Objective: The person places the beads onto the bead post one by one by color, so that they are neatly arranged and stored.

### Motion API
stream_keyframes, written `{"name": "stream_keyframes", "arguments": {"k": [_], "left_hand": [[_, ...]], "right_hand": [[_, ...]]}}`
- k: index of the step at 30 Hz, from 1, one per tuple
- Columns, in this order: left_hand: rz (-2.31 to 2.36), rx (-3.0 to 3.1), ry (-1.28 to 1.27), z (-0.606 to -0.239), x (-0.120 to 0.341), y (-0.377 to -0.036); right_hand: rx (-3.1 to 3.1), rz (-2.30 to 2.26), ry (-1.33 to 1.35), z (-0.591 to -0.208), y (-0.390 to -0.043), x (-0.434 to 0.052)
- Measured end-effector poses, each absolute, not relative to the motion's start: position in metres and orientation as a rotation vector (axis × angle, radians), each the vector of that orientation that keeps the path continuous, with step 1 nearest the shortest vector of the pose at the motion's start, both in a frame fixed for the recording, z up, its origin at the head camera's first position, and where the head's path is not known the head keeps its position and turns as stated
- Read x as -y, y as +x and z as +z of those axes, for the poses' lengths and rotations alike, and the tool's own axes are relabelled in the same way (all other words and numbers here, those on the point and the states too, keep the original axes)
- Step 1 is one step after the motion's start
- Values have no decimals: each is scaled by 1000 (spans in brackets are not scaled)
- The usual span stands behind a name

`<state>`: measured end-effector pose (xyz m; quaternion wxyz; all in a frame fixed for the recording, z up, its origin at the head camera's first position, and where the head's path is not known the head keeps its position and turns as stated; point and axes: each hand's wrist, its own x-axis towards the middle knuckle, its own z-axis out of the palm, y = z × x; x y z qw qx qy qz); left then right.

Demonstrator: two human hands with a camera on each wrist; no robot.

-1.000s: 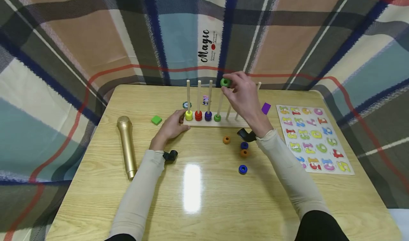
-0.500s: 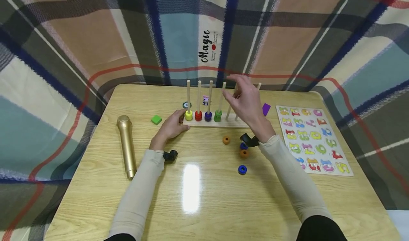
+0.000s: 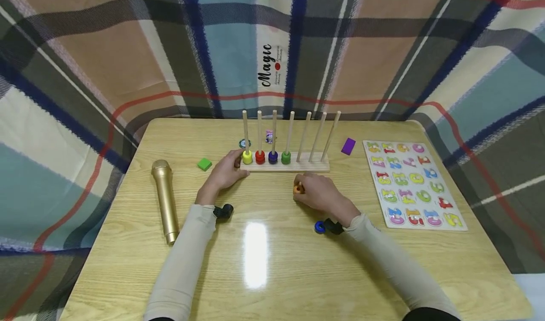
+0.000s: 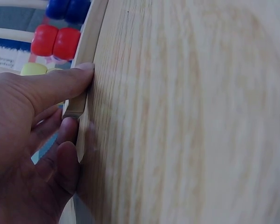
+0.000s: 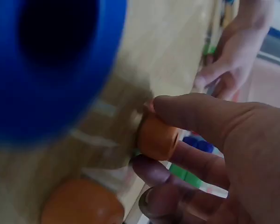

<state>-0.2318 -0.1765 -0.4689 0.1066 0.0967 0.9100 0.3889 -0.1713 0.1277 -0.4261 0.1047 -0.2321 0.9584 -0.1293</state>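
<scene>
Right hand point(image 3: 320, 195) pinches an orange ring point(image 5: 157, 137) — lift it level; left hand point(image 3: 225, 172) steadies the peg rack point(image 3: 285, 166), fingers straight against its end.

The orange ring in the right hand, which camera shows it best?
The right wrist view: the orange ring fills the middle, pinched between thumb and fingers of the right hand. The head view shows only a sliver of orange at the fingertips. The left wrist view does not show it.
</scene>
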Motion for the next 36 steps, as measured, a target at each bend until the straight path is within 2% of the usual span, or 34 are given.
{"name": "stream_keyframes", "arguments": {"k": [4,8,22,36], "left_hand": [[1173,-2670,271,-468,178,-231],[1191,-2660,261,-468,180,-231],[1200,-2667,266,-470,180,-231],[1171,-2676,281,-470,176,-230]], "right_hand": [[-2838,-432,-733,-430,-160,-126],[-2902,-547,-718,-414,-159,-126],[-3335,-1139,-770,-323,-205,-142],[-3297,-1109,-687,-318,-226,-139]]}}
